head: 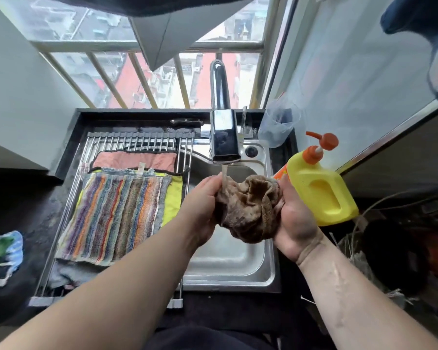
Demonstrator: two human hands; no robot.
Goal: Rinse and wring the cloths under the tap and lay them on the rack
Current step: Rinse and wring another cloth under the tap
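The brown cloth (248,208) hides most fingers (214,179) of both hands (292,223). Under the striped cloth (116,215), a yellow cloth (173,198) shows only its right edge, and the rack (137,141) shows only its far bars. Near the rack's near end, a dark bundle (61,275) is too dim to tell. At the far left, a blue-green object (3,251) is cut by the picture's edge. At top right, a dark blue fabric (420,18) is cut off too.
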